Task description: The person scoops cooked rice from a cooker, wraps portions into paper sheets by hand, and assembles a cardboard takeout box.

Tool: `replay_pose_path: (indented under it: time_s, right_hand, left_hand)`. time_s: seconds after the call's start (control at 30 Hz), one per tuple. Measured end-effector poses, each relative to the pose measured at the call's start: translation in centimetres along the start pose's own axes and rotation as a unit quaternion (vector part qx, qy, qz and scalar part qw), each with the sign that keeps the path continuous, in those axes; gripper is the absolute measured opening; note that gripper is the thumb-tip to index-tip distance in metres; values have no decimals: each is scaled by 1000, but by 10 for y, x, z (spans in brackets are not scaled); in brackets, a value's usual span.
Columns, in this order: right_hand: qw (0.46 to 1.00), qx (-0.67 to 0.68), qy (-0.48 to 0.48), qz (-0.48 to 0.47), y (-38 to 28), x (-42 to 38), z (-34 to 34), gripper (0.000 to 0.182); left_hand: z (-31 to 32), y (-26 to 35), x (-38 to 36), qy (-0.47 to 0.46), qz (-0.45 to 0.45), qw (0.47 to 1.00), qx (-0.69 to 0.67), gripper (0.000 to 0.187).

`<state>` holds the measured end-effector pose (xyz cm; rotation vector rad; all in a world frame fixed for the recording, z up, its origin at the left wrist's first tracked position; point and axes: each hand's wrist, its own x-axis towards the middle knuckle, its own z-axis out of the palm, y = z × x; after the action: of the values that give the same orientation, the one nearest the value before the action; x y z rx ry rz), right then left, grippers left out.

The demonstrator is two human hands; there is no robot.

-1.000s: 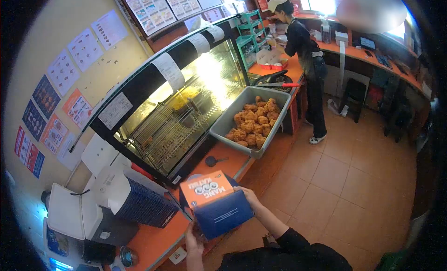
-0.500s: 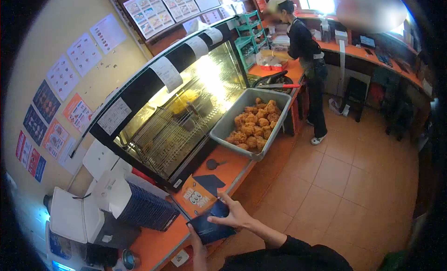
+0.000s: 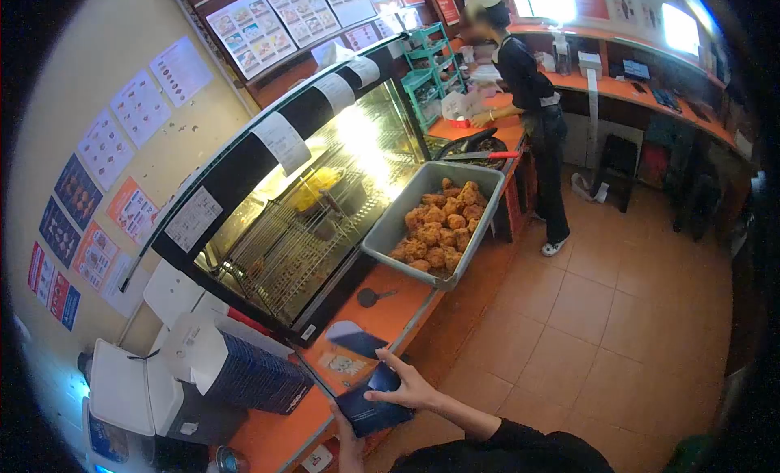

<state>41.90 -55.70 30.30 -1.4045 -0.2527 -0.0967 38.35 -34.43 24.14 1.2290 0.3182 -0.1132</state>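
Note:
Low at the counter's front edge, both my hands hold a dark blue cardboard food carton (image 3: 370, 410). My left hand (image 3: 349, 440) grips its near left side, with part of the hand blurred or cut off by the frame. From the right, my right hand (image 3: 409, 389) holds the carton between a raised thumb and fingers. A printed orange panel (image 3: 341, 364) and a dark blue flap (image 3: 356, 340) show just beyond it. Farther along the counter stands a grey plastic tub (image 3: 378, 249) with several pieces of fried chicken (image 3: 445, 229).
A lit glass display warmer (image 3: 301, 221) stands along the wall. Nested dark blue cartons (image 3: 252, 367) are stacked left of my hands. A dark round utensil (image 3: 370, 297) lies on the orange counter. At the far end, a co-worker (image 3: 528, 107) handles a red-and-white box (image 3: 461, 111).
The carton has tilted slightly in my hands, and its orange panel now catches glare. The co-worker's arm has shifted, and the red-and-white box stands more upright.

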Motion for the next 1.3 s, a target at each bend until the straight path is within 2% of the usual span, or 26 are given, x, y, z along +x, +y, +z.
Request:
replay_pose_path:
  time_s: [0.07, 0.1, 0.17, 0.27, 0.37, 0.43, 0.47, 0.53, 0.57, 0.63, 0.77, 0.87, 0.93, 1.0, 1.03, 1.1, 1.13, 1.2, 1.23, 1.3]
  right_hand:
    - [998, 46, -25, -44, 12, 5, 0, 75]
    - [998, 46, -22, -44, 17, 5, -3, 75]
    - [989, 131, -64, 14, -3, 4, -10, 61]
    - [988, 152, -15, 13, -17, 3, -14, 52]
    - [991, 130, -12, 19, 6, 7, -17, 52]
    - [995, 94, -1, 27, 13, 8, -21, 51]
    - [998, 58, 8, 36, 14, 8, -22, 51]
    - [998, 43, 44, 16, 15, 8, -17, 52]
    - [997, 28, 78, -3, 15, 8, -14, 54]
    - [997, 11, 77, -11, 10, 7, -12, 54]
    - [997, -59, 40, -20, 0, 6, -9, 59]
    - [995, -101, 5, -21, 2, 6, -2, 61]
    - [996, -66, -24, -50, 4, 4, 4, 61]
    - [995, -32, -53, -79, 3, 3, 8, 60]
    - [997, -23, -60, -46, -1, 2, 10, 54]
    - [997, -13, -68, -14, -1, 2, 11, 48]
    - [998, 26, -46, -35, 4, 4, 12, 54]
    - [996, 64, -23, -56, 14, 8, 12, 60]
    - [996, 78, 8, -36, 14, 10, 11, 59]
    - [995, 88, 52, 16, 13, 9, 9, 53]
  left_hand:
    - [-5, -5, 5, -14, -16, 1000, 9, 83]
    - [-7, -8, 6, -6, -25, 1000, -8, 83]
    - [-9, -10, 10, 0, -34, 999, -24, 82]
    - [-11, -8, 18, -18, -47, 998, -39, 83]
    - [-6, -3, 22, -35, -56, 997, -49, 84]
    - [3, 4, 20, -79, -3, 997, -9, 84]
    - [-3, -2, 29, -82, -3, 997, -9, 84]
    - [-12, -14, 46, -12, 11, 1000, 12, 83]
    - [-11, -14, 47, -13, 11, 1000, 12, 83]
    - [-4, -12, 41, 47, 20, 997, 61, 81]
    - [7, -10, 29, 114, 42, 992, 31, 80]
    - [6, -1, 23, 91, 59, 994, -25, 78]
    - [-25, -7, 38, -61, 96, 993, 1, 74]
    - [-54, -22, 49, -51, 96, 993, -40, 73]
    - [-62, -27, 52, -41, 96, 991, -81, 72]
    - [-12, 15, 17, -61, 80, 991, -93, 71]
    - [6, 32, 5, -82, 62, 989, -104, 70]
    - [-17, 22, 8, -95, 94, 988, -80, 69]
    - [-20, 24, 7, -108, 126, 985, -56, 68]
    - [-19, 26, 10, -87, 118, 988, -52, 67]
